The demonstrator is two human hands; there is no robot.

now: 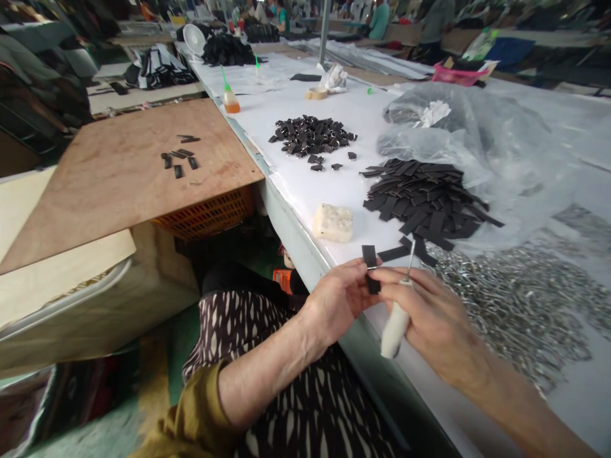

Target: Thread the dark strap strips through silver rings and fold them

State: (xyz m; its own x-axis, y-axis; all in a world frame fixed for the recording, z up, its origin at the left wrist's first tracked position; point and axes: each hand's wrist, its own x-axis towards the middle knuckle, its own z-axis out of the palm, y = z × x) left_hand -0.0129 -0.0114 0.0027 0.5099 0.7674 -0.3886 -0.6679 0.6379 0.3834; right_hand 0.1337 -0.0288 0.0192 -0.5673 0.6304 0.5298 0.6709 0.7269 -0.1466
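A short black strip (370, 270) is pinched in my left grip (337, 302), just past the bench (305, 191) edge, with a sliver of metal across it. My right grip (434, 321) is closed around a white-handled awl (395, 329), its thin steel point standing beside the strip, perhaps touching it, though that's hard to tell from here. Just beyond lie a heap of black strips (424, 203), a heap of metal bits (515, 305) and a white block (333, 222).
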